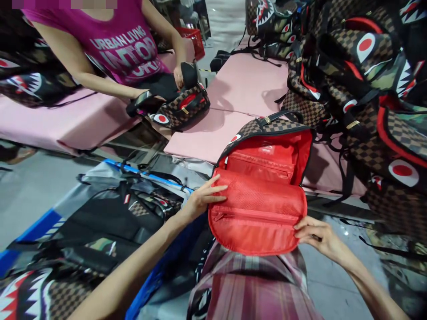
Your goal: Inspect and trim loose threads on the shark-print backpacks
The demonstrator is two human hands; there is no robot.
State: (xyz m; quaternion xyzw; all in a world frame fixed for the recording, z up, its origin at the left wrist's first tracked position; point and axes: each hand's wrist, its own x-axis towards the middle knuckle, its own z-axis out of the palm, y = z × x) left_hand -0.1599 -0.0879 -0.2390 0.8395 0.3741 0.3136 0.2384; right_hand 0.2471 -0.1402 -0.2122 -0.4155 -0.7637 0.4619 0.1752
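1. Nearest the camera, a plaid cloth [253,289] lies across the person's lap, just under the hanging end of the red flap [256,213].
2. The backpack [267,129], checkered brown outside and red inside, stands unzipped at the near edge of the pink surface [247,84]. Its red flap folds down over that edge toward the lap.
3. The left hand [200,200] lies against the flap's left edge, fingers stretched straight onto the mesh pocket. The thumb is hidden, so I cannot tell whether this grip clamps the flap.
4. The right hand [316,235] is at the flap's lower right corner, its grip pinched on the rim with curled fingers.
5. A heap of matching backpacks [367,89] covers the right end of the surface, just beside the open one.
6. At the far left corner, a co-worker's hand [179,75] holds a strap of a small checkered bag [182,109] resting on the surface edge.
7. More bags [100,222] lie on the floor to the left, below the surface's near edge.
8. A red basket [193,38] sits behind the co-worker.
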